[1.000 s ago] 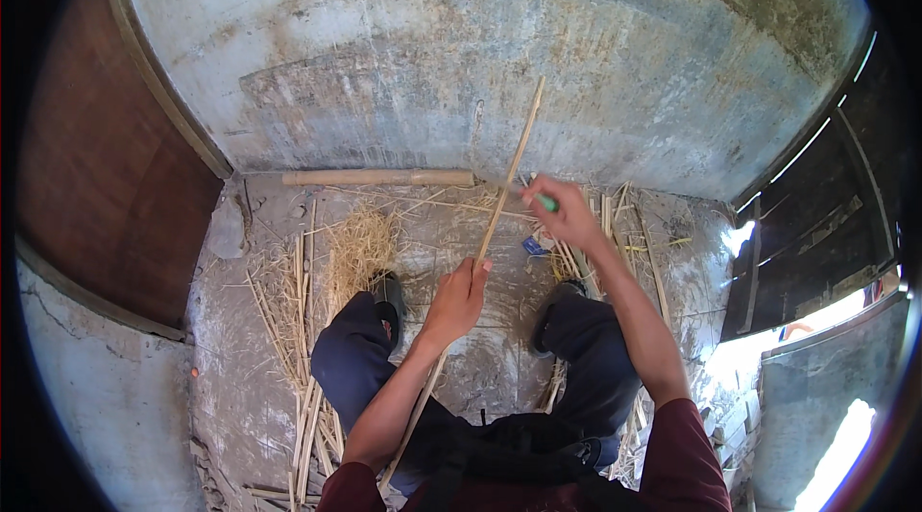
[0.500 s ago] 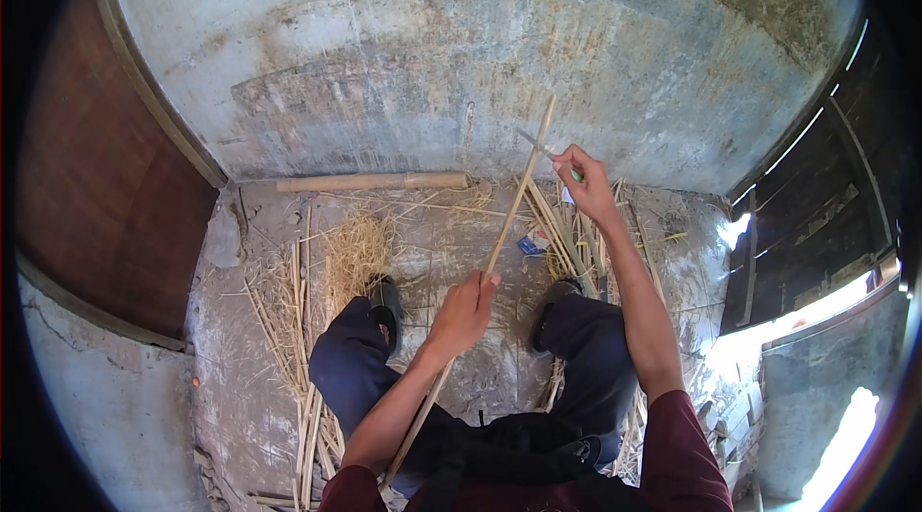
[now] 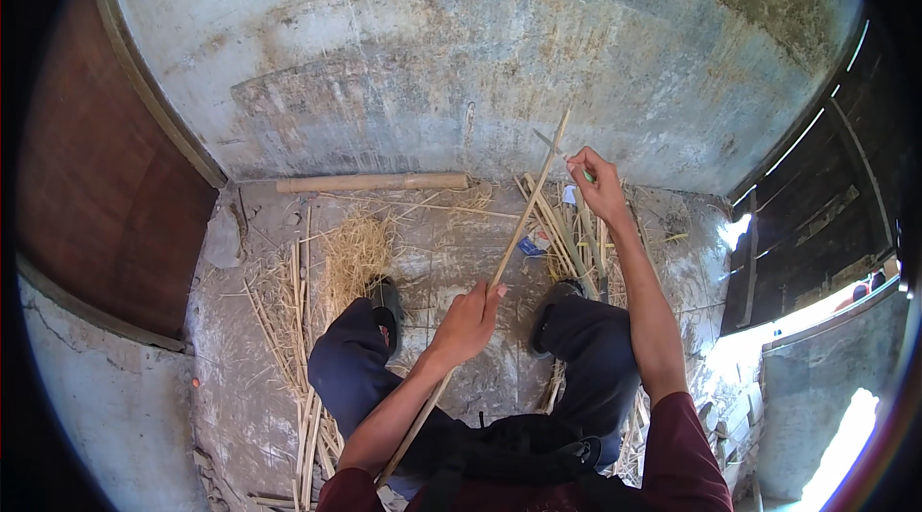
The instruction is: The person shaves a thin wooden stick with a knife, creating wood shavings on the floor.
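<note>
The left hand (image 3: 468, 323) has its fingers closed around a long bamboo strip (image 3: 526, 214); the right hand (image 3: 600, 187) grips a small knife (image 3: 552, 142) near the strip's upper end.

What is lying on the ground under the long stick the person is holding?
Under the long stick lie grey floor, straw shavings, split strips and a small blue scrap. The legs hide the floor nearer the person.
</note>
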Demonstrator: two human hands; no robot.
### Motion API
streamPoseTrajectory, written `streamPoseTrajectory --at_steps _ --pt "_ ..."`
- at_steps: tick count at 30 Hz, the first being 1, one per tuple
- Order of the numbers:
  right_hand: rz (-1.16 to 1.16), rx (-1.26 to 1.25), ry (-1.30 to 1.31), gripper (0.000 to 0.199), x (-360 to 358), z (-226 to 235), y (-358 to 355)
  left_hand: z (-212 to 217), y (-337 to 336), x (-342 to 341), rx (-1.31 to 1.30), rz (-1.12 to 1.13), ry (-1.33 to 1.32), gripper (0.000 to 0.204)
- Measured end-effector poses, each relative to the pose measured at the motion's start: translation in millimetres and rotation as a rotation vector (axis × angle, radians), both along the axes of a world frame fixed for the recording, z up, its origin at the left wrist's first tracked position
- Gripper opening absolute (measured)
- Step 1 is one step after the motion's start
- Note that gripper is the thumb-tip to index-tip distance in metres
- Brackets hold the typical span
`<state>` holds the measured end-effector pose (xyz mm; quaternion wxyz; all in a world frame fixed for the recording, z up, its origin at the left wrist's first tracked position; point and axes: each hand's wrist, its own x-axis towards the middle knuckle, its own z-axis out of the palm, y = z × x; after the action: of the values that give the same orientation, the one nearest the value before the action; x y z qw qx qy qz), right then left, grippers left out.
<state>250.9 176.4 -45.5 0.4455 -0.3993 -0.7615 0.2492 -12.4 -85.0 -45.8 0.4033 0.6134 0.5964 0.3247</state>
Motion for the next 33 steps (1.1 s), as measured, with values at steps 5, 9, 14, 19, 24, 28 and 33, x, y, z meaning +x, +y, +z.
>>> streamPoseTrajectory --at_steps 5,9,14,19,24,28,33 --pt "-0.092 -0.027 -0.065 0.017 9.5 1.3 9.7 2.4 -2.8 1.7 -0.002 -0.016 0.003 0.043" --pt "-0.085 0.044 0.065 0.018 5.7 -2.6 13.5 5.9 -3.0 2.3 0.008 -0.020 0.007 0.043" --pt "-0.123 0.002 0.023 0.017 11.2 6.2 13.0 5.1 -2.9 4.5 -0.005 -0.029 0.007 0.044" --pt "0.004 0.021 0.007 0.016 -0.4 9.7 7.0 4.1 -0.8 -1.8 0.048 -0.013 0.034 0.043" --pt "-0.274 0.149 -0.143 0.014 -10.2 26.0 -6.2 13.2 -1.2 4.6 0.032 -0.001 0.021 0.043" --pt "-0.291 0.140 -0.097 0.013 -13.1 28.6 -1.1 13.2 1.9 2.3 0.020 -0.002 0.013 0.043" --pt "-0.344 0.519 -0.170 0.011 -18.9 24.3 -3.4 13.6 0.2 1.7 0.059 0.002 0.017 0.043"
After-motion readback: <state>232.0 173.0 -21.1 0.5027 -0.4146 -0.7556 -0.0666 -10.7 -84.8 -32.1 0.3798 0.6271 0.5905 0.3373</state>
